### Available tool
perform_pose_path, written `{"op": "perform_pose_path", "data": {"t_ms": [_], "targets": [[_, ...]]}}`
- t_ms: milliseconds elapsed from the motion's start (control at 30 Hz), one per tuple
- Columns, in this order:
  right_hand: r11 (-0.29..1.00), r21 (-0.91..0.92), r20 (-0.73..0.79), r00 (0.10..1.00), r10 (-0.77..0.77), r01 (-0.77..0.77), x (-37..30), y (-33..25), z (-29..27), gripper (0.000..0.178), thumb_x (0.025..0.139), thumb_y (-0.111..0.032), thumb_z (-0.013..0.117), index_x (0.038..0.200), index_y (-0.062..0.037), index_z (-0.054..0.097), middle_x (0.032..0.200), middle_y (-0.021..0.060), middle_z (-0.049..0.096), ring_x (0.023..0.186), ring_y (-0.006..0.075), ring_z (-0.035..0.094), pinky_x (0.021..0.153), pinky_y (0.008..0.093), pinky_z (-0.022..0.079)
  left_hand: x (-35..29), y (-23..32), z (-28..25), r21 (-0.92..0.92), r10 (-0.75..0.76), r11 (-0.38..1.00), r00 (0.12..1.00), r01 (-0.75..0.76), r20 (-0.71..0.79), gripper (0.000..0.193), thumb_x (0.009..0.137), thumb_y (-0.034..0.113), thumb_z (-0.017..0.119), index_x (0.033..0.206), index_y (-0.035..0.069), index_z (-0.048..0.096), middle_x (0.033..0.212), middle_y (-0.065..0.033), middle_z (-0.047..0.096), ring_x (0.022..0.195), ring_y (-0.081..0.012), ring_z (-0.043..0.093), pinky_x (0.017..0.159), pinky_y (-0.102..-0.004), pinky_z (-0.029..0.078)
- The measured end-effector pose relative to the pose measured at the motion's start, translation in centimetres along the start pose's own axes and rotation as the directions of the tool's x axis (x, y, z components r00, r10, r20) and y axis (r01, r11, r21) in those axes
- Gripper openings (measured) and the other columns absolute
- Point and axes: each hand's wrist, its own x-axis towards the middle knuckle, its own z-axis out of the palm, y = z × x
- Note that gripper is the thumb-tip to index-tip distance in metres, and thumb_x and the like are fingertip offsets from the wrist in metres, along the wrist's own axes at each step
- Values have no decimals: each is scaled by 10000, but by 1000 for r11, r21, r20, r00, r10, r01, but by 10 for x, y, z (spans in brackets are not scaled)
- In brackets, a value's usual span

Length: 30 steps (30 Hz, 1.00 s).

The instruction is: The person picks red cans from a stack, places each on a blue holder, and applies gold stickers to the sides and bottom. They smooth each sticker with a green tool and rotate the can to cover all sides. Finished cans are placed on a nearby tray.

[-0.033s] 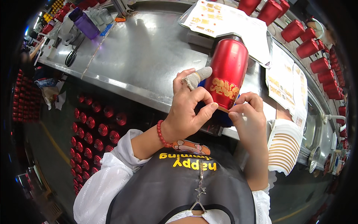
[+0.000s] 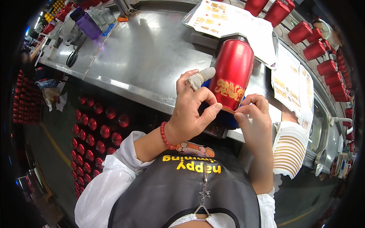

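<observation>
A shiny red metal bottle [image 2: 236, 57] lies in front of me, its narrower end toward me and a gold swirling pattern [image 2: 229, 89] on its side. A thin, tan-gold decal strip [image 2: 228, 110] spans the bottle's near end. My left hand [image 2: 192, 110] pinches the strip's left end between thumb and forefinger; a grey cloth sleeve covers one of its fingers. At the strip's right end, my right hand [image 2: 254, 117] is closed, thumb against forefinger. Beneath the bottle shows a blue and dark support [image 2: 227, 122], mostly hidden.
A white sheet of curved gold strips [image 2: 289, 148] hangs at the right, below printed decal sheets [image 2: 287, 81]. More decal sheets [image 2: 213, 17] lie behind the bottle. Red bottles [image 2: 300, 32] line the far right. A purple bottle [image 2: 86, 24] and black scissors [image 2: 72, 57] are at the left of the steel table [image 2: 152, 49].
Almost nothing differs. The fingers and the strip at the bottle's near end have shifted very slightly.
</observation>
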Motion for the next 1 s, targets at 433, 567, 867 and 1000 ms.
{"op": "perform_pose_path", "data": {"t_ms": [433,567,867,1000], "targets": [[995,7,-7,995,100,-100,2,3,9,139,865,-90,731,850,2,628,992,138,588,978,301,545,847,377,455,-3,-13,6,-193,-203,964,976,185,-78,211,924,259,688,961,68,607,1020,-83,634,1200,-348,418,1053,-466,338],[993,16,-5,993,117,-116,3,4,10,150,870,-98,733,846,2,624,993,137,585,980,300,544,848,378,455,-2,-16,8,-90,-153,985,986,147,-60,293,948,311,679,1075,68,578,1289,-166,560,1231,-313,444,1096,-435,295],[989,38,-6,989,146,-146,4,4,13,166,869,-105,741,838,1,617,995,135,580,974,294,543,836,375,457,1,-22,13,-109,-128,987,989,119,-78,431,914,401,707,1092,51,529,1073,-111,536,1127,-314,421,1072,-461,271],[989,35,-7,990,144,-144,6,4,15,172,870,-106,742,834,3,614,996,133,574,964,290,542,825,370,458,2,-23,9,-38,-135,990,990,134,-32,483,874,380,755,1130,56,505,1294,-192,499,1187,-307,424,1082,-432,289]]}}
